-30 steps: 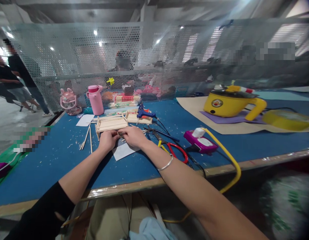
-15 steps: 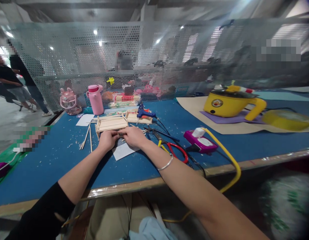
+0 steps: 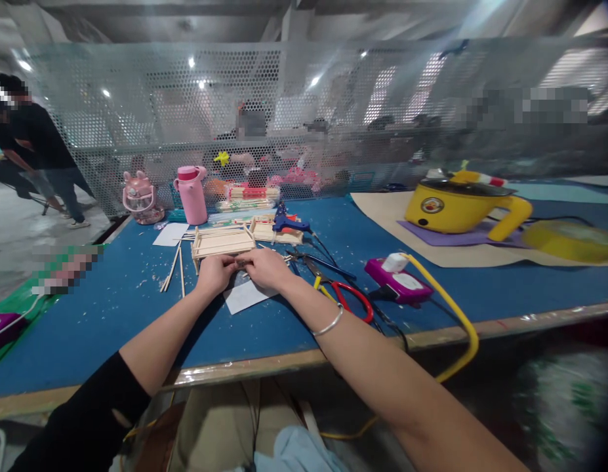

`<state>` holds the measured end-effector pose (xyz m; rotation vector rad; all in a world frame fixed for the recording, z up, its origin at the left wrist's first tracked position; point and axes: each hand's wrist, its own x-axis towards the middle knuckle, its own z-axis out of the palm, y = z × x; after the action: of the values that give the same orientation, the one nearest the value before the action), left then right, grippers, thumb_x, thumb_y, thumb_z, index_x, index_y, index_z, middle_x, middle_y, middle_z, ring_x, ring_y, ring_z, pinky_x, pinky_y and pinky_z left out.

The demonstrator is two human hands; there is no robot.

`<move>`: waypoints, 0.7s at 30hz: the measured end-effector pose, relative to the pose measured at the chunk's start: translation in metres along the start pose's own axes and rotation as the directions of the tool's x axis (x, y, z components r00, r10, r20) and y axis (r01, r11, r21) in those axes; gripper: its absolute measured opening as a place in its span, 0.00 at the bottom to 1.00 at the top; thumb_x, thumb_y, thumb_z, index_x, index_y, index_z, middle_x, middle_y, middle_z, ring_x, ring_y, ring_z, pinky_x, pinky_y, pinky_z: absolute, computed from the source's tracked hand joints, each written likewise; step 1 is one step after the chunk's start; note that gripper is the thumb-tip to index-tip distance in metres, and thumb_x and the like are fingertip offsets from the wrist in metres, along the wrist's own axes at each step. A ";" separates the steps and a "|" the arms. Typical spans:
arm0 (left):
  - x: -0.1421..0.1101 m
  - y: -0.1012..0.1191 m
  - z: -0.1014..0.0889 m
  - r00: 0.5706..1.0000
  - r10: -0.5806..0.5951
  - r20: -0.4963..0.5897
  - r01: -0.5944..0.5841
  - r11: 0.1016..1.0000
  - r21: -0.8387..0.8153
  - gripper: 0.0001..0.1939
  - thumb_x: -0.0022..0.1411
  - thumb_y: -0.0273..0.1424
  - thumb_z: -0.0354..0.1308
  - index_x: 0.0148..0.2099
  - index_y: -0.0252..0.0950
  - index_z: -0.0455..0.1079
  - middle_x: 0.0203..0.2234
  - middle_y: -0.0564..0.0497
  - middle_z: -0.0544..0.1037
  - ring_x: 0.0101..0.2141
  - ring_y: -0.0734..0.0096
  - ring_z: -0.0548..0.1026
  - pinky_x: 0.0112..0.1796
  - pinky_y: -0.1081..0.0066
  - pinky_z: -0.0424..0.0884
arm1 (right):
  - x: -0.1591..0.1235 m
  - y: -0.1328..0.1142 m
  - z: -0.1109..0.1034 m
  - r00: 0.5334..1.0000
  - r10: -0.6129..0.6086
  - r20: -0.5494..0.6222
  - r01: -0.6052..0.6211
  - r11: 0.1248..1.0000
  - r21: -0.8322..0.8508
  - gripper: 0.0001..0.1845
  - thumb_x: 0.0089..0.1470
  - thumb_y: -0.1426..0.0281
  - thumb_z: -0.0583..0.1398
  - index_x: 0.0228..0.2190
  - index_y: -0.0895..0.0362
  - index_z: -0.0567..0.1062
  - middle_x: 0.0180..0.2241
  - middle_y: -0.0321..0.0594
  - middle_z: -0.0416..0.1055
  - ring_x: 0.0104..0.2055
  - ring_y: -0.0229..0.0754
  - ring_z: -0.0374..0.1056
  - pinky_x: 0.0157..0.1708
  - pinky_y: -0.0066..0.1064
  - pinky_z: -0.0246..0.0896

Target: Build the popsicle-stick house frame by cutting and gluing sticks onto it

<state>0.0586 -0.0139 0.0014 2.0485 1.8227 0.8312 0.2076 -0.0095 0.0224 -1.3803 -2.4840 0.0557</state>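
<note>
My left hand (image 3: 216, 274) and my right hand (image 3: 265, 269) meet at the near side of a small frame built of thin wooden sticks (image 3: 222, 244). Fingers and thumbs are pinched closed on both hands, tips almost touching. Whatever lies between them is too small and covered to make out. Below the fingertips a white sheet of paper (image 3: 247, 298) lies on the blue table. Loose wooden sticks (image 3: 172, 267) rest left of the frame. Behind my right hand sits a blue glue gun (image 3: 286, 221), beside a second wooden stick piece (image 3: 269, 231).
Red-handled scissors (image 3: 353, 298) and blue-handled pliers (image 3: 328, 265) lie to the right, near a purple power socket (image 3: 399, 282) with a yellow cable. Farther right stands a yellow electric pot (image 3: 446, 208). A pink bottle (image 3: 191, 200) and pink jug (image 3: 139, 200) stand back left.
The view has shifted slightly, so table things appear a little farther right. My hands keep nearly the same pinch at the frame. At the far left, people in dark shirts have changed position.
</note>
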 end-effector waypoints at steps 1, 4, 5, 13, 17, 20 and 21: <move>0.000 -0.001 0.000 1.000 0.003 0.001 -0.003 1.000 -0.001 0.13 0.56 0.34 0.55 0.40 0.37 0.76 0.32 0.48 0.80 0.31 0.67 0.74 0.33 0.73 0.65 | 0.000 0.000 0.001 1.000 -0.003 -0.004 0.003 1.000 0.002 0.20 0.52 0.70 0.51 0.44 0.43 0.73 0.46 0.33 0.72 0.45 0.41 0.67 0.40 0.28 0.58; 0.002 -0.004 0.001 1.000 0.018 0.004 -0.018 1.000 -0.025 0.13 0.56 0.33 0.55 0.40 0.36 0.76 0.31 0.48 0.80 0.30 0.67 0.74 0.33 0.73 0.64 | 0.001 0.000 0.002 1.000 -0.011 -0.016 0.011 1.000 0.009 0.19 0.53 0.69 0.51 0.44 0.44 0.73 0.45 0.33 0.72 0.45 0.42 0.67 0.40 0.29 0.58; 0.002 -0.004 0.001 1.000 0.024 0.006 -0.023 0.999 -0.032 0.13 0.56 0.33 0.55 0.40 0.36 0.76 0.30 0.49 0.80 0.30 0.67 0.73 0.33 0.73 0.64 | 0.001 0.000 0.002 1.000 -0.011 -0.016 0.011 1.000 0.012 0.19 0.53 0.69 0.51 0.44 0.44 0.73 0.45 0.33 0.72 0.45 0.42 0.67 0.40 0.28 0.58; 0.001 -0.004 0.001 1.000 0.004 0.004 -0.004 1.000 -0.026 0.11 0.54 0.33 0.55 0.36 0.36 0.77 0.25 0.51 0.79 0.27 0.71 0.72 0.30 0.74 0.62 | 0.003 0.011 -0.006 0.958 0.094 -0.272 -0.029 0.972 0.232 0.18 0.49 0.73 0.50 0.38 0.55 0.76 0.36 0.38 0.76 0.37 0.39 0.68 0.37 0.26 0.58; 0.001 -0.004 0.002 1.000 -0.026 -0.006 0.026 0.998 -0.054 0.11 0.53 0.32 0.56 0.37 0.35 0.77 0.25 0.51 0.78 0.27 0.70 0.72 0.31 0.74 0.63 | 0.004 0.015 -0.005 0.907 0.194 -0.373 -0.069 0.944 0.323 0.19 0.46 0.73 0.51 0.38 0.57 0.75 0.26 0.37 0.73 0.28 0.38 0.65 0.30 0.25 0.56; 0.001 -0.004 0.003 1.000 -0.027 -0.003 0.026 0.997 -0.066 0.11 0.53 0.32 0.56 0.36 0.35 0.77 0.24 0.51 0.78 0.27 0.71 0.72 0.30 0.75 0.62 | 0.003 0.012 -0.002 0.897 0.202 -0.393 -0.062 0.938 0.342 0.19 0.46 0.74 0.51 0.40 0.58 0.74 0.23 0.35 0.70 0.25 0.36 0.63 0.27 0.25 0.53; 0.001 -0.004 0.003 1.000 -0.025 -0.002 0.024 0.997 -0.069 0.10 0.54 0.32 0.56 0.35 0.35 0.77 0.24 0.51 0.78 0.27 0.71 0.72 0.30 0.75 0.62 | 0.003 0.010 -0.003 0.893 0.202 -0.403 -0.053 0.935 0.351 0.19 0.46 0.73 0.51 0.40 0.58 0.73 0.22 0.34 0.69 0.24 0.36 0.62 0.26 0.25 0.53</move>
<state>0.0568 -0.0117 -0.0027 1.9800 1.7917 0.8781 0.2156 -0.0018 0.0240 -1.2486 -1.9103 0.1687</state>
